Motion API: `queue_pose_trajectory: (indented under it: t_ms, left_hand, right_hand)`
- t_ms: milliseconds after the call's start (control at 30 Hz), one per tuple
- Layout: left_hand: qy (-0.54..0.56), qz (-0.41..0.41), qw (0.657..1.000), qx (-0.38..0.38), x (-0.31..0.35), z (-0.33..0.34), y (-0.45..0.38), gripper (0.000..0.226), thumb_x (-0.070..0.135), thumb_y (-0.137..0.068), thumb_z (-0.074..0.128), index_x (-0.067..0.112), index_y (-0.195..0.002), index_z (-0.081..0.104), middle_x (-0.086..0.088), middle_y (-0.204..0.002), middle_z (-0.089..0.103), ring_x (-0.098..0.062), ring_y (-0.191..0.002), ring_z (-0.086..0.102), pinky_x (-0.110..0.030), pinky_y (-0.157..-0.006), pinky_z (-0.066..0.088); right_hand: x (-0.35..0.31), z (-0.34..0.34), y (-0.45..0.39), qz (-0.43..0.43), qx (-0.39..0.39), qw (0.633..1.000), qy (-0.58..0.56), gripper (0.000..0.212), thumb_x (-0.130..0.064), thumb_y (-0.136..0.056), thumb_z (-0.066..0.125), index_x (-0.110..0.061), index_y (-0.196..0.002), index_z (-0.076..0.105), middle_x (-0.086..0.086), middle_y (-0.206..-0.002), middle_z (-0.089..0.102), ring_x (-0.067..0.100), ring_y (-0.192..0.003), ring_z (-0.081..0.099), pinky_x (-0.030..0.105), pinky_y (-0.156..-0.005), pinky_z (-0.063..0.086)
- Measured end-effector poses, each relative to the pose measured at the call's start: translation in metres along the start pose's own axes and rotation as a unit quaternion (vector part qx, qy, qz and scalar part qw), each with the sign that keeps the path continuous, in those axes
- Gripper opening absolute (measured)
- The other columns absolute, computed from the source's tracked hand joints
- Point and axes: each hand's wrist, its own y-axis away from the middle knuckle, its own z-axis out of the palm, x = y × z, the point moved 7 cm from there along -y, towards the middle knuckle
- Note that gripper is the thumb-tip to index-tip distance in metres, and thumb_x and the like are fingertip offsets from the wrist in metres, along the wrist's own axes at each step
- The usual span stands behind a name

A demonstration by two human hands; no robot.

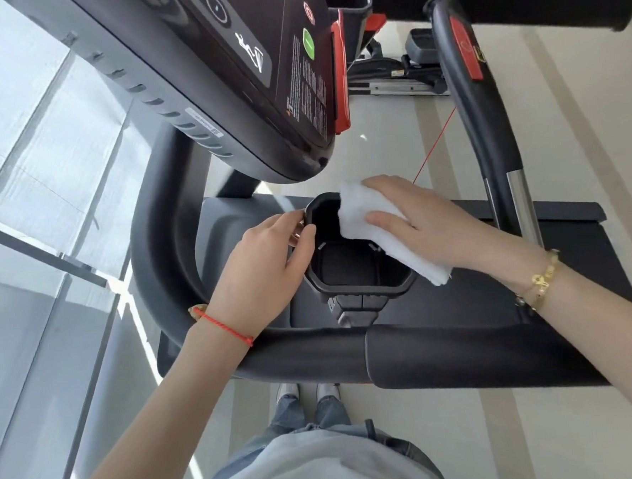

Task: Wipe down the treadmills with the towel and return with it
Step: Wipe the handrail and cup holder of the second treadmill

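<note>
We see bright daylight flooding in from the glass wall (33, 175) left of the treadmill console (245, 69), streaking the floor (448, 435). Focus stays sharp; wide-angle distortion bends straight lines toward the edges.

The treadmill console (259, 57) is cut off by the top edge, and its printed warning text is too small to read. Below the console, the white towel (377, 232) hides the cup holder (352, 259) right rim, and the right hand (428, 225) covers part of the towel.
</note>
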Motion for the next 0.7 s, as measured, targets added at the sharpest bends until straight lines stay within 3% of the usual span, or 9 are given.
queue_pose_trajectory:
  t_ms: [67,167,367,433,567,700]
  left_hand:
    - [0.0,-0.001,1.0,0.003,-0.001,0.0,0.0,0.031,0.033,-0.096,0.046,0.011,-0.109,0.065,-0.001,-0.092,0.068,-0.021,-0.084,0.065,-0.044,-0.074,0.055]
    - [-0.003,0.005,1.0,0.004,-0.001,0.0,0.0,0.03,0.033,-0.096,0.047,0.011,-0.107,0.065,0.001,-0.09,0.067,-0.018,-0.082,0.065,-0.042,-0.074,0.055]
    - [-0.008,0.006,1.0,0.003,-0.002,0.0,0.0,0.03,0.033,-0.098,0.047,0.012,-0.109,0.065,0.002,-0.092,0.068,-0.014,-0.082,0.064,-0.04,-0.075,0.055]
    - [-0.011,0.006,1.0,0.001,-0.001,0.001,0.0,0.027,0.031,-0.099,0.048,0.012,-0.111,0.064,0.001,-0.092,0.068,-0.015,-0.083,0.064,-0.04,-0.075,0.055]
    - [-0.011,0.006,1.0,0.001,0.0,0.0,0.0,0.023,0.026,-0.099,0.051,0.011,-0.109,0.065,0.001,-0.092,0.068,-0.019,-0.083,0.065,-0.042,-0.075,0.055]
    - [-0.01,0.004,1.0,-0.007,0.002,0.0,0.0,0.026,0.028,-0.099,0.049,0.012,-0.111,0.065,0.002,-0.093,0.068,-0.016,-0.085,0.064,-0.041,-0.077,0.054]
  right_hand:
    - [-0.015,0.007,-0.019,-0.028,-0.017,0.997,0.067,0.041,-0.042,-0.101,0.037,-0.027,-0.139,0.038,-0.004,-0.128,0.054,0.019,-0.11,0.051,0.037,-0.085,0.041]
    - [-0.019,0.008,-0.026,-0.043,-0.009,0.994,0.097,0.038,-0.043,-0.101,0.036,-0.03,-0.137,0.039,-0.007,-0.128,0.054,0.019,-0.111,0.052,0.039,-0.083,0.042]
    - [0.012,0.008,0.015,0.037,0.024,0.996,-0.084,0.043,-0.039,-0.101,0.038,-0.032,-0.143,0.029,-0.008,-0.132,0.044,0.012,-0.109,0.047,0.028,-0.085,0.033]
    - [0.005,0.007,0.002,0.021,0.01,0.999,-0.042,0.043,-0.037,-0.102,0.038,-0.028,-0.143,0.031,-0.004,-0.133,0.045,0.016,-0.11,0.048,0.027,-0.083,0.032]
    - [-0.02,0.007,-0.028,-0.041,-0.036,0.995,0.078,0.039,-0.04,-0.101,0.038,-0.029,-0.138,0.038,-0.005,-0.129,0.054,0.021,-0.11,0.053,0.041,-0.087,0.043]
    - [-0.009,0.005,-0.007,-0.01,0.017,0.999,0.025,0.04,-0.036,-0.102,0.04,-0.028,-0.141,0.037,-0.006,-0.133,0.048,0.019,-0.112,0.05,0.034,-0.084,0.038]
